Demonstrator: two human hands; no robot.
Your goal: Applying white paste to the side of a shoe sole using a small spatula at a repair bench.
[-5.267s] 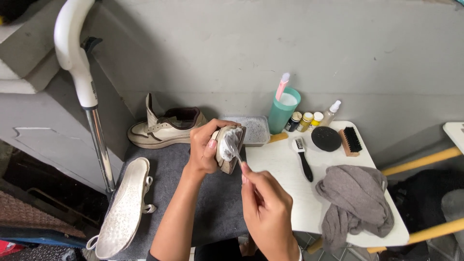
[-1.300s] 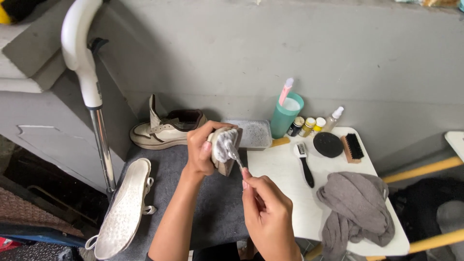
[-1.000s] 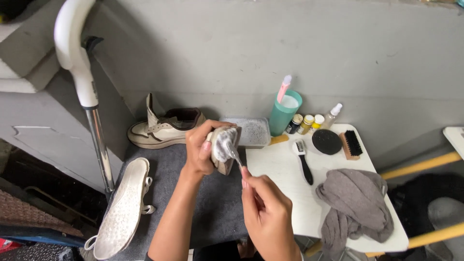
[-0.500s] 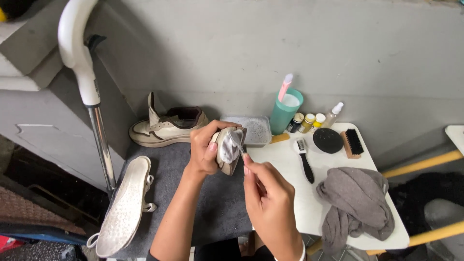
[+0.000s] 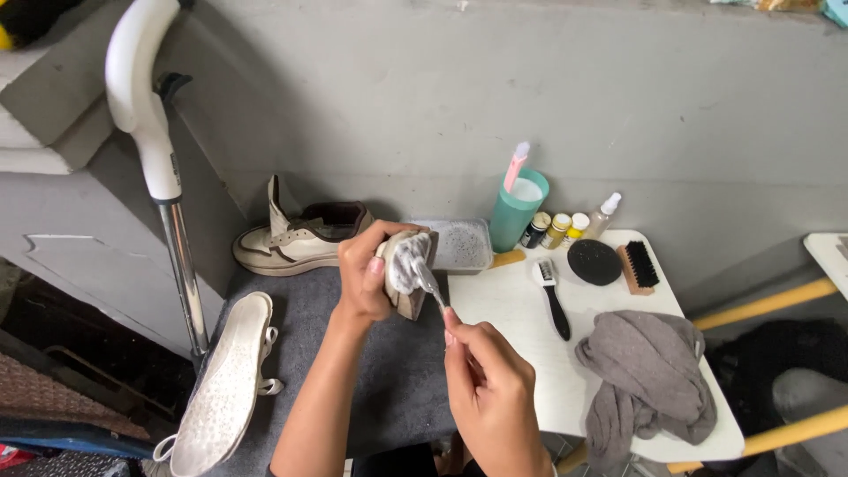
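1. The white table (image 5: 521, 340) is hemmed in: a grey wall runs along its far edge, its right side drops off beside a yellow rail (image 5: 767, 303), and a grey mat (image 5: 402, 380) covers the surface to its left.
2. Bare tabletop lies between the hands and the black-handled brush (image 5: 553, 299) — the one open patch near them.
3. The far edge is crowded: a teal cup (image 5: 518, 210), small bottles (image 5: 558, 230), a round black sponge (image 5: 594, 261), a wooden brush (image 5: 638, 267) and a clear tray (image 5: 459, 245).
4. A grey cloth (image 5: 649, 375) fills the near right corner.
5. The left hand (image 5: 364, 276) is clamped around a foam-covered shoe (image 5: 405, 269), held up above the mat, fingers curled over its top.
6. The right hand (image 5: 490, 389) is closed, pinching the handle of a small brush (image 5: 427, 283) — its head touches the foamy shoe.
7. A second sneaker (image 5: 300, 243) rests by the wall; a white insole (image 5: 221, 384) lies at the mat's left edge, beside a crutch (image 5: 159, 168).
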